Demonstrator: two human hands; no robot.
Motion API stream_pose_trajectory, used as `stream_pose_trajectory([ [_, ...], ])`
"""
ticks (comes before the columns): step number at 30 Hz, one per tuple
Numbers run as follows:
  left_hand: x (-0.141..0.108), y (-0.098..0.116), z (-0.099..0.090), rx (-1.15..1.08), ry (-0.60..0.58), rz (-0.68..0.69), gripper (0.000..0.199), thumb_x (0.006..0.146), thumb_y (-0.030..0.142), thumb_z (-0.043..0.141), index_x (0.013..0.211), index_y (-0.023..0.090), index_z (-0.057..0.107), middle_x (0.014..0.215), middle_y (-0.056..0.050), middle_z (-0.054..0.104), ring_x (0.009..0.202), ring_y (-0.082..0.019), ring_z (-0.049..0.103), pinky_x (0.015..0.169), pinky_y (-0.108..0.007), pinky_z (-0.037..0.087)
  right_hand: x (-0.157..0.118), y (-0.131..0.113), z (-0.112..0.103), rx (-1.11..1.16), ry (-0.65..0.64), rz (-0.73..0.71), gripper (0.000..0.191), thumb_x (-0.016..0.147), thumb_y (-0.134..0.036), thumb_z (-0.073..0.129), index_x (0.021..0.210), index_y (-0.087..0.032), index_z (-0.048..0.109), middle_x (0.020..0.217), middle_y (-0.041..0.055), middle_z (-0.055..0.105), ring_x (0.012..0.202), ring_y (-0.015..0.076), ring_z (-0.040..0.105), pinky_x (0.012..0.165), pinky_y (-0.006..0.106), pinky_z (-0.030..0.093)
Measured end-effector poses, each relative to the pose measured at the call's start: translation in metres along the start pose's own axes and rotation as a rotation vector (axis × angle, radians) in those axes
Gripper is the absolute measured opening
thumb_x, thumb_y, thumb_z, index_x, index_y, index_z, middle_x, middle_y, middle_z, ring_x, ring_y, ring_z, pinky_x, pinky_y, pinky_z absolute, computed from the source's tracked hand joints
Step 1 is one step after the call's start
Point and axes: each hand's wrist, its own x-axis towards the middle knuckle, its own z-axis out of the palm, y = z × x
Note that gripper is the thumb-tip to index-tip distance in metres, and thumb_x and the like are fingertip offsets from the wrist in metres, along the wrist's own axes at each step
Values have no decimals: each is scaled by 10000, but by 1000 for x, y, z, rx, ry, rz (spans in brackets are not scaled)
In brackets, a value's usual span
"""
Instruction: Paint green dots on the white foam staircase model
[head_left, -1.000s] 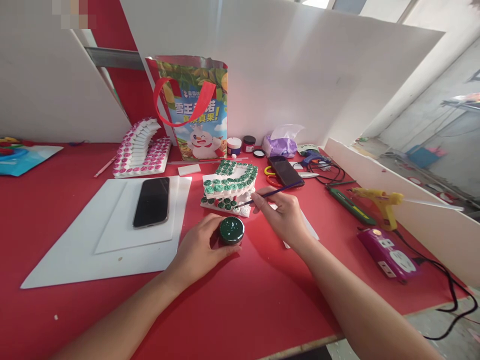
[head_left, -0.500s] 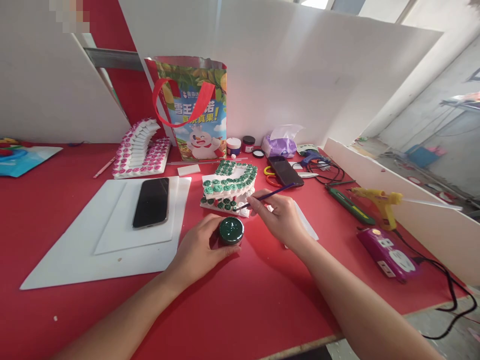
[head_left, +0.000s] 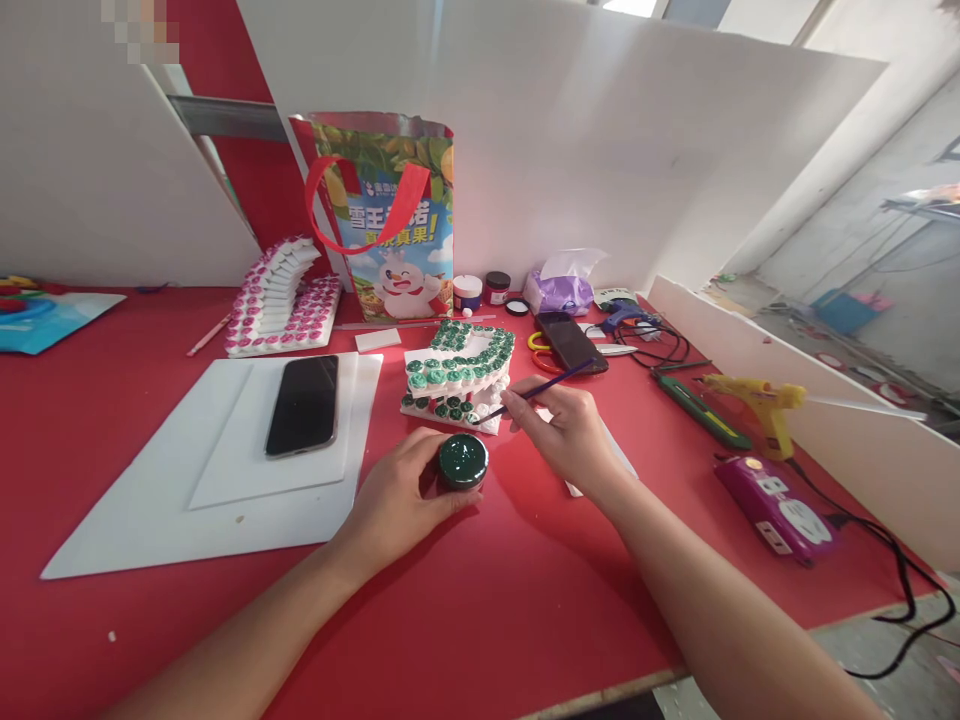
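Note:
My left hand (head_left: 405, 487) is wrapped round a small paint jar (head_left: 463, 463), whose top shows glossy dark green. Between the fingers of my right hand (head_left: 559, 425) is a thin dark paintbrush (head_left: 547, 385), its tip at the lower front edge of a white model (head_left: 459, 372). Rows of small rosette-like knobs cover this two-level model. Most of them are dark or light green; several at the lower right are white. The jar stands just in front of the model, apart from it.
Behind stand a printed bag (head_left: 409, 230), a pink-and-white model (head_left: 281, 300) and paint pots (head_left: 480, 290). A phone (head_left: 302, 405) lies on white boards (head_left: 180, 525) at left. To the right are another phone (head_left: 574, 343), a utility knife (head_left: 705, 412), a yellow glue gun (head_left: 761, 403) and a purple device (head_left: 780, 508).
The brush and my right hand have shifted slightly to the right, with the tip moving along the lower knobs. My left hand and the jar stay in place.

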Motion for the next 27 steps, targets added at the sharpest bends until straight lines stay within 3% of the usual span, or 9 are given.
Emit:
stream_pose_trajectory([
  [7, 1, 0, -1, 35, -15, -29, 384, 807, 499, 765, 1086, 257, 661, 1136, -39, 682, 1030, -259, 661, 833, -354, 535, -1, 4, -4, 277, 141, 2, 271, 962, -422, 608, 809, -206, 666, 739, 27, 693, 614, 157, 650, 594, 288, 525],
  [10, 1, 1, -2, 46, -28, -53, 389, 798, 492, 773, 1088, 260, 659, 1150, -34, 678, 1054, -267, 656, 852, -361, 534, -5, 1, -5, 397, 125, -23, 256, 962, -414, 614, 813, -212, 664, 747, 19, 677, 605, 150, 640, 581, 291, 530],
  [20, 1, 1, -1, 34, -7, -17, 412, 805, 514, 757, 1127, 268, 683, 1131, -40, 689, 1033, -275, 668, 843, -373, 557, -6, -15, -7, 241, -70, 3, 379, 980, -481, 558, 754, -191, 647, 691, 23, 658, 624, 144, 625, 595, 276, 532],
  [24, 1, 1, -1, 34, -11, -30, 400, 806, 504, 760, 1122, 275, 677, 1141, -32, 683, 1043, -270, 666, 848, -367, 552, -7, -13, -6, 262, -64, -7, 370, 974, -484, 568, 764, -191, 651, 700, 28, 668, 620, 148, 629, 587, 279, 532],
  [27, 1, 2, -2, 38, -26, -52, 388, 806, 491, 764, 1107, 269, 663, 1149, -31, 676, 1053, -270, 660, 848, -365, 541, -6, -5, -5, 348, 9, -37, 323, 970, -463, 587, 808, -195, 669, 726, 26, 680, 616, 148, 636, 575, 280, 521],
])
